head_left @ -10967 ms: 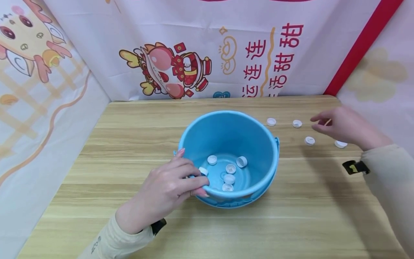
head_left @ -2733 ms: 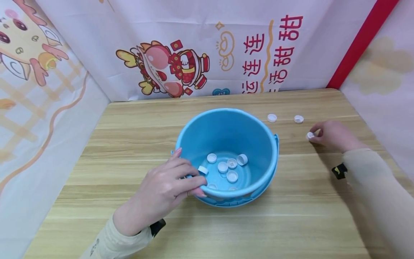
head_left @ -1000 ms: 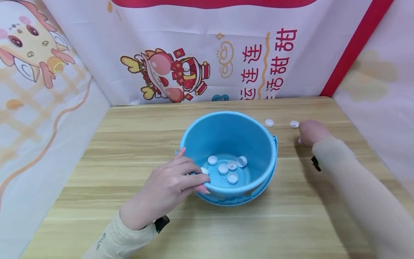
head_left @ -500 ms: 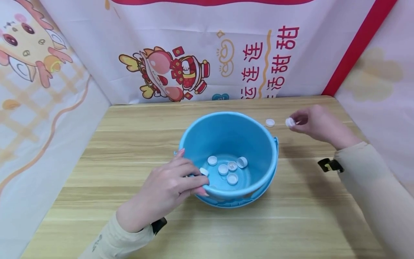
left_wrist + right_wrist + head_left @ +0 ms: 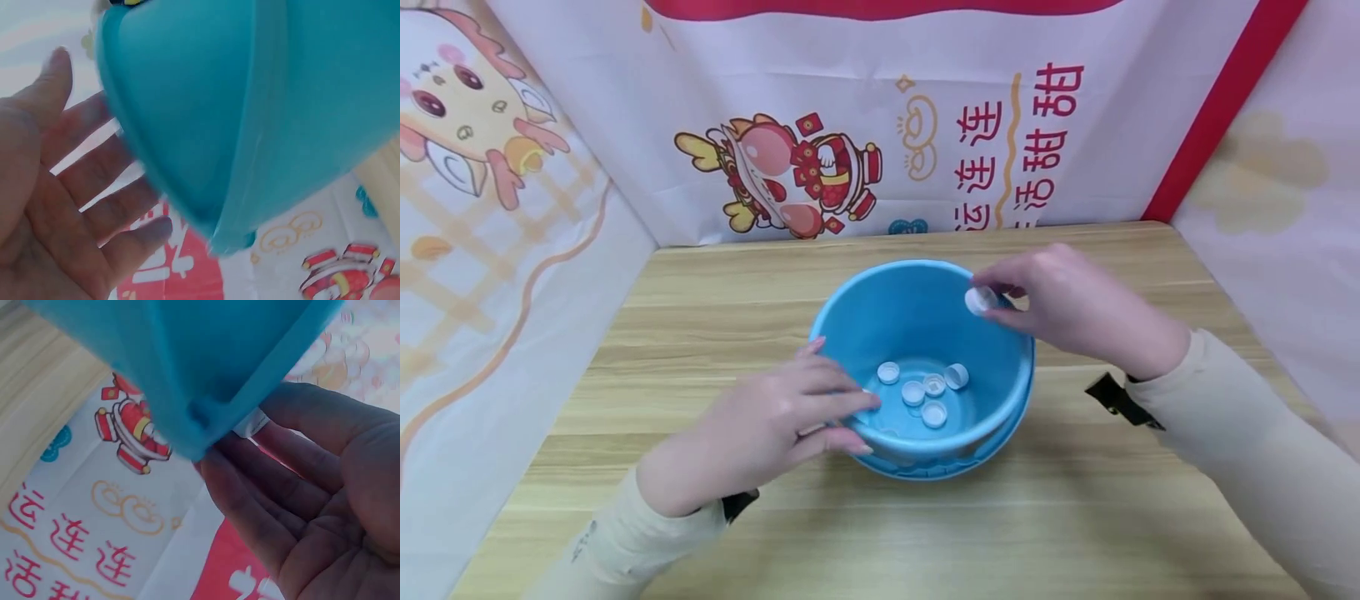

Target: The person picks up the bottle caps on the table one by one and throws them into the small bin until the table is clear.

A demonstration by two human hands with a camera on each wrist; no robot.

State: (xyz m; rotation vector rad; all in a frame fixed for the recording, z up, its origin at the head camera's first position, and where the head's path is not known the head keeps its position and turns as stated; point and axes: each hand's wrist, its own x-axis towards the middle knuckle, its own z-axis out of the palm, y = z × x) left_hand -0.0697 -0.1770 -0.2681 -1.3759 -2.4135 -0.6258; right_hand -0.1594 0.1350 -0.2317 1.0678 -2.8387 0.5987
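Note:
A light blue bucket [image 5: 925,450] stands upright on the table, with several white bottle caps [image 5: 934,414] lying on its floor. At the bucket's right rim, my right hand [image 5: 1067,304] pinches a white bottle cap [image 5: 981,300] between thumb and fingers. The right wrist view shows part of that held cap [image 5: 251,423] behind the rim; whether a second cap is in the hand I cannot tell. My left hand [image 5: 767,425] lies at the near left rim. In the left wrist view, the left hand's fingers are spread and loose beside the bucket wall [image 5: 312,94], with the thumb apart from it.
The wood-grain table [image 5: 700,333] runs around the bucket on all sides. A printed white cloth [image 5: 835,67] hangs behind it, with more cloth along the left and right sides. The right hand and forearm cover part of the table right of the bucket.
My right hand has picked up caps from the right of the table and moved left to the bucket rim. My left hand, which gripped the rim, has loosened and shifted slightly left.

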